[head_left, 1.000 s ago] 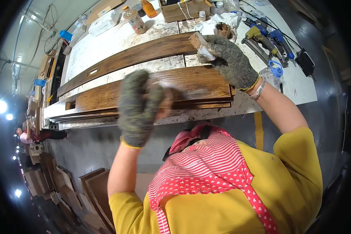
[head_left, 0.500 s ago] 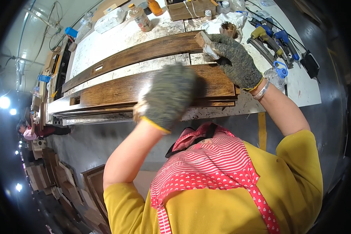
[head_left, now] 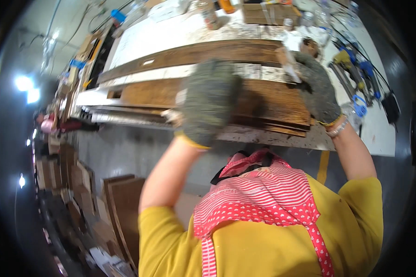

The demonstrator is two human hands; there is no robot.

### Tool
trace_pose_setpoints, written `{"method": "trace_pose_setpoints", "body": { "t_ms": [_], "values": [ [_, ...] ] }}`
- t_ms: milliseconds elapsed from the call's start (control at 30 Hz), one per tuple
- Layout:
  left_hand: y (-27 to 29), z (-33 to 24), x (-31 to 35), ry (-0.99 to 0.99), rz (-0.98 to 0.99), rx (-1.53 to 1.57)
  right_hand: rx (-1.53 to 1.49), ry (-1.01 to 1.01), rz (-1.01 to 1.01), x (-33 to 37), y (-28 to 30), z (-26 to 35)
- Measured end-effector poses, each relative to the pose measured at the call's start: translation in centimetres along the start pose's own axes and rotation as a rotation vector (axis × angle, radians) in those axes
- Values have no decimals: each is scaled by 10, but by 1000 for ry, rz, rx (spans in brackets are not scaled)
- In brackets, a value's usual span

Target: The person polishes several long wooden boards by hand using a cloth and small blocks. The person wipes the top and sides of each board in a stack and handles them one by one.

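Note:
My left hand (head_left: 210, 104), in a dark grey-green knit glove with a yellow cuff, is blurred over a brown-stained wooden board (head_left: 282, 99). Its fingers are closed on a pale cloth (head_left: 172, 116), of which only edges show at the glove's left side. At the board's right end is my right hand (head_left: 316, 87), in a matching glove. Between its thumb and fingers it grips a small brown-and-white block (head_left: 287, 64), whose exact kind I cannot make out. Beyond lies a second long brown board (head_left: 194, 54) with a small slot.
More boards lie stacked under the near one on the white worktable (head_left: 138, 41). Bottles and a cardboard box (head_left: 268, 14) stand along the back. Nail guns (head_left: 351, 69) with hoses and a blue-capped bottle (head_left: 358, 108) are at the right. Panels (head_left: 122, 207) lean at lower left.
The whole view has shifted, so the table appears further right. My left hand has slid leftward along the near board with the cloth. My right hand still grips the block by the right end.

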State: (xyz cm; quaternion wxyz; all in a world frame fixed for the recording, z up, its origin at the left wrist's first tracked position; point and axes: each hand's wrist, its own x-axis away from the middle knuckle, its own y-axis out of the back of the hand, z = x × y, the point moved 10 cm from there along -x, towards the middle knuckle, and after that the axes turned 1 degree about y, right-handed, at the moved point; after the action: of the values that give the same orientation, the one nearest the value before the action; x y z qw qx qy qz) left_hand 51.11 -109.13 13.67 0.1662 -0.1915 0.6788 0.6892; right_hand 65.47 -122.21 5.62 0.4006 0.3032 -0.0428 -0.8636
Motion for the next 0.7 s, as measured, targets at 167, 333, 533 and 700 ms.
{"method": "trace_pose_setpoints", "body": {
  "t_ms": [167, 333, 533, 700],
  "values": [
    [-53, -48, 12, 51, 100, 196, 309, 49, -29, 9, 12, -3],
    [-19, 58, 58, 243, 0, 7, 311, 208, -78, 9, 7, 15],
    [3, 139, 95, 440, 8, -344, -250, -138, -107, -1, -1, 3],
    [-6, 99, 89, 318, 22, -229, -205, -183, -116, 0, -1, 7]
  ]
}}
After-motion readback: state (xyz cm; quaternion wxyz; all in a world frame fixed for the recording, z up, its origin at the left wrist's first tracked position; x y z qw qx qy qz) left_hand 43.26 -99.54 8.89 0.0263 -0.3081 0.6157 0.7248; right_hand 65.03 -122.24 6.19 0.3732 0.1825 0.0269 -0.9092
